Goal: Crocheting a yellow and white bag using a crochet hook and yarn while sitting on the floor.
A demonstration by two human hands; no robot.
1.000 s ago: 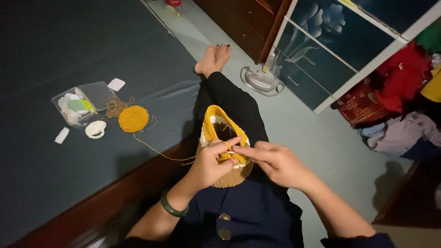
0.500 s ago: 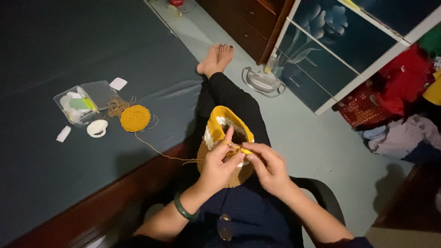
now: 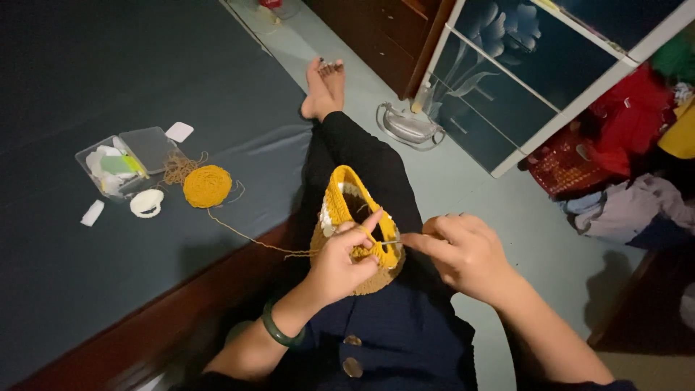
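A yellow crocheted basket-shaped piece (image 3: 346, 199) with a brown base and white patches rests on my lap. My left hand (image 3: 340, 264) grips its near rim, forefinger raised, a green bangle on the wrist. My right hand (image 3: 467, 253) pinches a thin metal crochet hook (image 3: 394, 241) that points into the rim. A strand of yellow yarn (image 3: 250, 240) runs from the piece to a yellow yarn ball (image 3: 207, 186) on the dark bed.
On the bed (image 3: 108, 87) lie a clear plastic box (image 3: 127, 161) of small items, a white ring (image 3: 147, 203) and brown yarn (image 3: 177, 168). A glass-fronted cabinet (image 3: 521, 80), a clothes iron (image 3: 409, 124) and piled clothes (image 3: 637, 166) stand to the right. My bare foot (image 3: 323, 90) stretches ahead.
The view has shifted slightly. My right hand has drawn away to the right from the piece's rim, pulling the hook out; my left hand keeps its hold on the rim.
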